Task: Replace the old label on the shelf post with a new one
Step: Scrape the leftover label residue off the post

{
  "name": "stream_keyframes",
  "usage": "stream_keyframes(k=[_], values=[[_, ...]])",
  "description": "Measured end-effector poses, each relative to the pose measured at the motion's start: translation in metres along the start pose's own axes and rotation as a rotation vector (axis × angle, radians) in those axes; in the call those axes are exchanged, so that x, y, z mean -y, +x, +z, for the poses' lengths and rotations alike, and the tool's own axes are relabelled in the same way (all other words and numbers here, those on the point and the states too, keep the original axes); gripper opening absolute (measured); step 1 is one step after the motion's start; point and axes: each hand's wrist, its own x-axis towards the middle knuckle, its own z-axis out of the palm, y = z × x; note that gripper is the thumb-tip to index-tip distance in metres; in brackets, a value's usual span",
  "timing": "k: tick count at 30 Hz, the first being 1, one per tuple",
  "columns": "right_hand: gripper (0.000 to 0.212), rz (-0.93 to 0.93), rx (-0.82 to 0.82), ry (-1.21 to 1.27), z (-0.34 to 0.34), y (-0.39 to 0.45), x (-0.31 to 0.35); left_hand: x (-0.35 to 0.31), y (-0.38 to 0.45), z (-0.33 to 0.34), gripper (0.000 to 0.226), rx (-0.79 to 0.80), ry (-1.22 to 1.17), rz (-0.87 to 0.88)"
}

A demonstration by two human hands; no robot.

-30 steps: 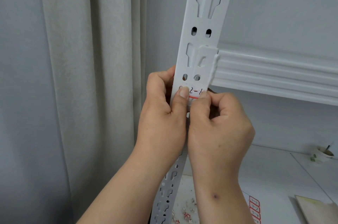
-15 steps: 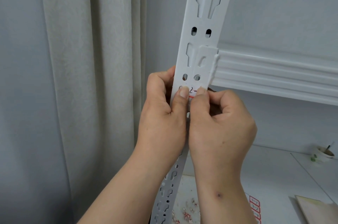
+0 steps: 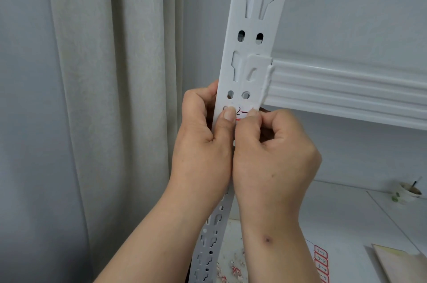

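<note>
Both thumbs pressing label (image 3: 241, 113), shelf post (image 3: 250, 28)

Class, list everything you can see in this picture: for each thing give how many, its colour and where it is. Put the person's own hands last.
Perforated metal shelf post: one, white, centre, running top to bottom.
Ribbed metal shelf beam: one, white, hooked to the post, running right.
Handwritten paper label: one, white with red edge, on the post under both thumbs.
Fabric curtain: one, cream, left.
Sheet of spare labels: one, red-bordered, bottom right.
Torn paper scraps: several, red and white, lower shelf.
Small cup: one, pale, far right.
Left hand: grips the post, thumb on the label.
Right hand: pinches the label's right end.
</note>
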Motion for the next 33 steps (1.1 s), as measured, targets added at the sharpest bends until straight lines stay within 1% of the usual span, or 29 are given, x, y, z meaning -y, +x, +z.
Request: stream_keyframes(k=[10, 14, 15, 18, 20, 27, 30, 33], values=[[0.02, -0.059, -0.015, -0.061, 0.0001, 0.0027, 0.0013, -0.0028, -0.0011, 0.0006, 0.028, -0.006, 0.0, -0.025], [0.026, -0.068, 0.003, -0.038, -0.0032, 0.0012, -0.0036, -0.0025, -0.001, 0.001, 0.027, -0.001, 0.004, -0.016], [0.028, -0.052, 0.021, -0.009, -0.0047, -0.0008, -0.0044, -0.0028, -0.001, 0.001, 0.028, 0.002, -0.001, -0.015], [0.028, 0.07, 0.081, 0.086, -0.0074, -0.005, -0.0047, -0.0024, -0.0009, 0.0006, 0.028, 0.009, -0.007, -0.013], [0.025, 0.085, 0.091, 0.077, -0.007, -0.0048, -0.0042, -0.0017, -0.0008, 0.0003, 0.028, 0.007, -0.006, -0.008], [0.023, 0.076, 0.071, 0.036, -0.0054, -0.0003, -0.0014, 0.0011, -0.0008, 0.0005, 0.027, 0.012, -0.032, 0.007], [0.022, 0.035, 0.068, -0.005, -0.0058, 0.0022, -0.0003, 0.0017, -0.0002, 0.0005, 0.027, 0.006, -0.033, 0.017], [0.022, -0.006, 0.028, -0.038, -0.0037, 0.0027, -0.0002, 0.0026, -0.0001, 0.0009, 0.027, 0.001, -0.03, 0.027]])
